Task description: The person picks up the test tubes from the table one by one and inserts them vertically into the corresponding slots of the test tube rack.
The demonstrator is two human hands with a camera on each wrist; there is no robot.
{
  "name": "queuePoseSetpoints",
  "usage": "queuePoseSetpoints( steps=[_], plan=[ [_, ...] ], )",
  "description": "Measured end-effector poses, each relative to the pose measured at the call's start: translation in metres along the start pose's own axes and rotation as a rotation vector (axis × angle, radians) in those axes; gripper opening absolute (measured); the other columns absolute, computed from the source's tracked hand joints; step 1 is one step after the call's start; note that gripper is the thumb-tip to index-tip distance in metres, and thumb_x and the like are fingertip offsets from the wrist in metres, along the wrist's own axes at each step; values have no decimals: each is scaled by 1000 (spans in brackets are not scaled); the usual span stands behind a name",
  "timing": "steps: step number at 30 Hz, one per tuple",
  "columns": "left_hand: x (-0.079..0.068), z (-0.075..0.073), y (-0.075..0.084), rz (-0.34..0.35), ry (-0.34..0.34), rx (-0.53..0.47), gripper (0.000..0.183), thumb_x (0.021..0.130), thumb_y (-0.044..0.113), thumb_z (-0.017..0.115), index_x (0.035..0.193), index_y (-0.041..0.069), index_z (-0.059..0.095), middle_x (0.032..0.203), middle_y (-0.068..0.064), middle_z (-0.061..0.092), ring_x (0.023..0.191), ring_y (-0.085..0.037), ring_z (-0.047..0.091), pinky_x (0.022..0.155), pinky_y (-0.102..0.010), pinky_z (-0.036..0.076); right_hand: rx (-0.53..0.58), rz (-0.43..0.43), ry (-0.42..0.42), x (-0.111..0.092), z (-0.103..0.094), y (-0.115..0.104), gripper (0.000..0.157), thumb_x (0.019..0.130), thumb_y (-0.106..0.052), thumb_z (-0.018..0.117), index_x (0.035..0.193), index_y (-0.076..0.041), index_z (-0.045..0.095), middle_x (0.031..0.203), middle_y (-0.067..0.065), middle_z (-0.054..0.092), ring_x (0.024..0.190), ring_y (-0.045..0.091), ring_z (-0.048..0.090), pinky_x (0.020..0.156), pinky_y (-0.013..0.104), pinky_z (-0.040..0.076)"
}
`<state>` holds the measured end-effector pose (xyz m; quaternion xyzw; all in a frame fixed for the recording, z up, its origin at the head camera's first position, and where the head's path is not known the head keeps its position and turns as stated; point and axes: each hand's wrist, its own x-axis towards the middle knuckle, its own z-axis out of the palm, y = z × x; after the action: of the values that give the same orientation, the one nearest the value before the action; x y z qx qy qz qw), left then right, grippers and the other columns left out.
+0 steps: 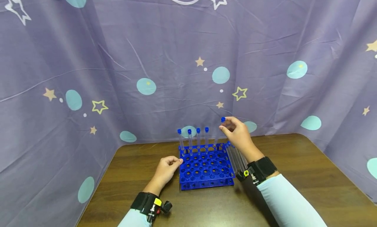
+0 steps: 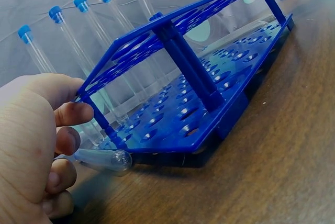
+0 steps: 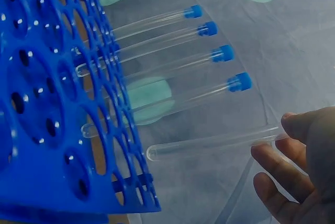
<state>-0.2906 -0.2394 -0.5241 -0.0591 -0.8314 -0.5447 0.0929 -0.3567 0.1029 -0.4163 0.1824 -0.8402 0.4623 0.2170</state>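
The blue test tube rack (image 1: 206,179) stands on the table, with several blue-capped test tubes (image 1: 189,142) upright in its back row. My left hand (image 1: 166,171) pinches the rack's left edge between thumb and fingers. By its curled fingers, a clear rounded tube end (image 2: 112,160) shows at the rack's lower corner. My right hand (image 1: 238,135) holds another test tube (image 3: 214,143) near its blue cap (image 1: 223,119). That tube slants over the back right of the rack, its rounded bottom just short of the top plate's holes in the right wrist view.
More clear test tubes (image 1: 235,158) lie side by side on the table, right of the rack and partly under my right forearm. A purple curtain (image 1: 176,50) with stars and teal spots hangs behind the brown wooden table (image 1: 300,174).
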Motion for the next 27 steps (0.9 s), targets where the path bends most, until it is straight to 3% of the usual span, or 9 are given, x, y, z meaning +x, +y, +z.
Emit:
queuePoseSetpoints(
  steps=[6,12,27],
  plan=[
    [-1,-1,1,-23,-11,-15,21,106,17,80,89,5,82,70,7,58,71,-7,53,69,-25,45,-51,-12,-52,4,9,5,44,105,-15,84,144,-1,69,114,14,82,97,31,81,82,43,64],
    [-1,-1,2,-5,-7,-18,22,106,17,80,88,6,81,70,8,59,70,-7,53,69,-24,44,-90,-6,-127,4,14,6,47,105,-15,83,148,-2,67,119,13,82,102,31,83,89,50,68],
    [0,-1,1,-11,-5,-10,21,106,18,81,88,7,82,75,4,64,73,-8,56,70,-25,46,-94,40,-239,3,22,11,45,107,-17,81,147,-3,67,121,12,80,106,32,84,85,44,69]
  ],
)
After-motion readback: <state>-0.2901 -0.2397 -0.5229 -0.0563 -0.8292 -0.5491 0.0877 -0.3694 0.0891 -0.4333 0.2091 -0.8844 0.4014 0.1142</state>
